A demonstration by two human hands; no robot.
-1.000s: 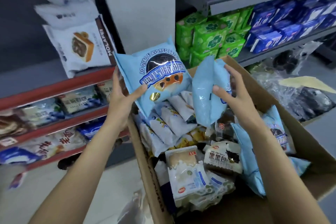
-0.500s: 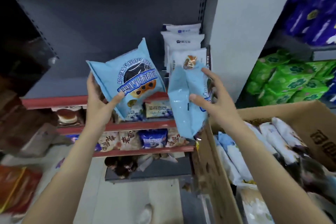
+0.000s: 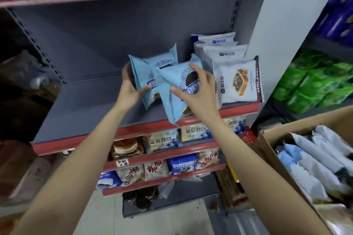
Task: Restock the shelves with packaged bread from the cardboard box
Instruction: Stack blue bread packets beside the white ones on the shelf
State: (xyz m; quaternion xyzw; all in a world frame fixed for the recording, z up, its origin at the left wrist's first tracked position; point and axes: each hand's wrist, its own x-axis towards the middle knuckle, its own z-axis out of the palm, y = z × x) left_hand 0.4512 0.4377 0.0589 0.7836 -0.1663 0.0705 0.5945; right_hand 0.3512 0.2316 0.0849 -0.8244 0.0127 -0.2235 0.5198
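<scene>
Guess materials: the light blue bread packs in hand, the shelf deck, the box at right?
Light blue bread packs: thin plastic film, fairly matte, judging by crimped end seals and soft creases. Shelf deck: likely painted sheet metal, smooth grey, with a glossy red front lip; slotted uprights behind support that. Cardboard box: brown corrugated cardboard, matte, with a raw edge.
</scene>
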